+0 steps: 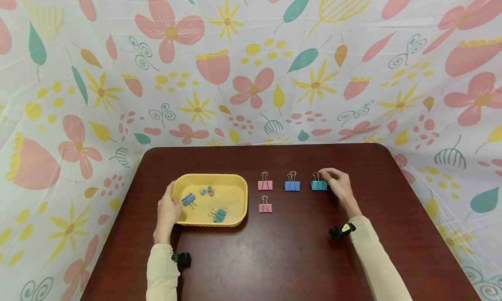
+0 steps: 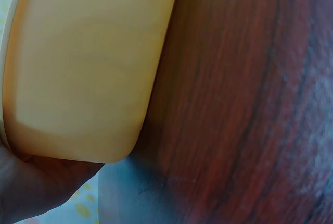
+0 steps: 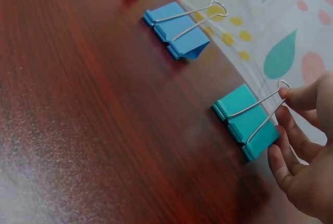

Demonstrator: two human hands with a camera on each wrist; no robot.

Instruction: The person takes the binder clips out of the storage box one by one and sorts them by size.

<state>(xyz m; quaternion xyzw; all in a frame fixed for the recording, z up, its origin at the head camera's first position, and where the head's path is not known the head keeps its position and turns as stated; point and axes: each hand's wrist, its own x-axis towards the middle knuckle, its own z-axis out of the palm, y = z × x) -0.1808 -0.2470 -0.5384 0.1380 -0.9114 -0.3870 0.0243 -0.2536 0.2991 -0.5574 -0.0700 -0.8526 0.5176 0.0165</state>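
At the left, my left hand (image 1: 167, 208) grips the end of a yellow plastic tray (image 1: 245, 201), which stands on the table. Inside the tray lie a blue binder clip (image 1: 188, 199), a teal one (image 1: 219, 215) and several tiny clips (image 1: 211, 191). My right hand (image 1: 340, 185) pinches the wire handle of a large teal binder clip (image 3: 247, 122), at the right end of a row. Left of it are a blue binder clip (image 3: 179, 30) and a pink binder clip (image 1: 265, 185). Below the pink one sits a smaller pink binder clip (image 1: 265, 208).
Everything rests on a dark red-brown wooden table (image 1: 251, 266) with rounded far corners. A white cloth (image 1: 251, 48) printed with flowers and leaves hangs behind the table's far edge and along its sides. A small black camera is strapped to each wrist.
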